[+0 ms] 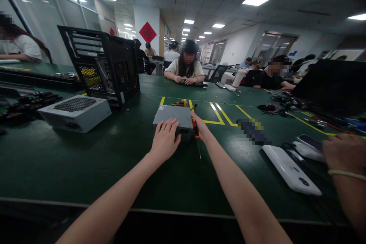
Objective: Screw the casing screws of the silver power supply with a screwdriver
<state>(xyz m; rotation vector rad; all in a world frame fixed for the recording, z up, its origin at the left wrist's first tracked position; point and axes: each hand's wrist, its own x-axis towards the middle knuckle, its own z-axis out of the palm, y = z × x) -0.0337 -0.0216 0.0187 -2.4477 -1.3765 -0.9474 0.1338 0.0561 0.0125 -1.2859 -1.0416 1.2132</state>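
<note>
A grey metal computer power supply [174, 113] lies on the green table in front of me, with a bundle of wires [180, 103] at its far side. My left hand [166, 136] grips its near left part, fingers over the top and thumb at the near face. At the box's right side, my right hand [201, 126] is closed around a screwdriver [196, 125] with an orange and black handle. The screwdriver's thin shaft points down toward me. Part of the handle is hidden by the right hand, whose fingers partly show.
On the left, a black computer case [121, 72] stands behind a second power supply [82, 116]. A white device [291, 169] and a phone [310, 142] lie at right, beside another person's hand [344, 154]. Cables and tools [278, 105] lie farther back. A person [184, 66] sits opposite.
</note>
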